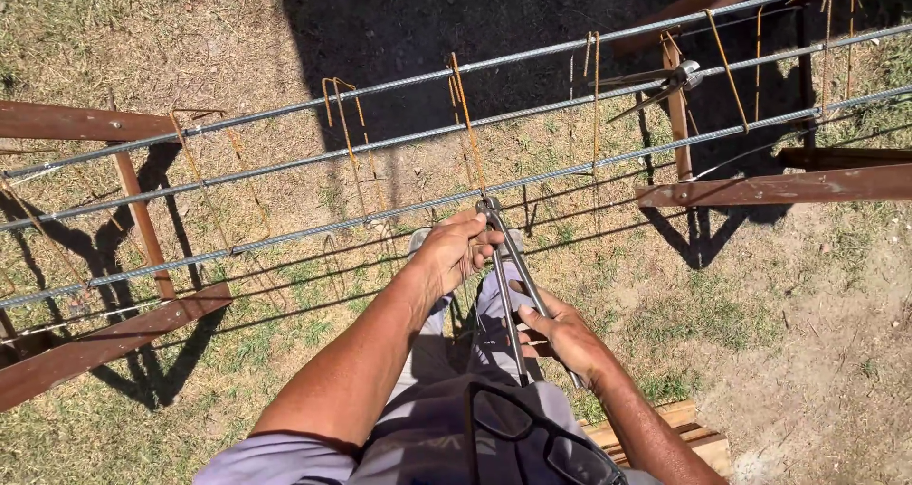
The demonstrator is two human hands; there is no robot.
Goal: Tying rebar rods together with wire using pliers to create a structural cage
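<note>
My right hand [560,333] grips the two long handles of steel pincers [508,266], whose jaws sit at the nearest ribbed grey rebar [285,238]. My left hand [456,250] closes around that bar and a rusty stirrup [467,124] right beside the jaws. Three long rebars run left to right across rusty metal trestles, with several thin rusty stirrups hanging on them.
A rusty trestle [142,219] stands at the left and another [760,186] at the right. A second pair of pincers [665,81] rests on the bars at upper right. A wooden pallet [693,433] lies by my feet on patchy grass and dirt.
</note>
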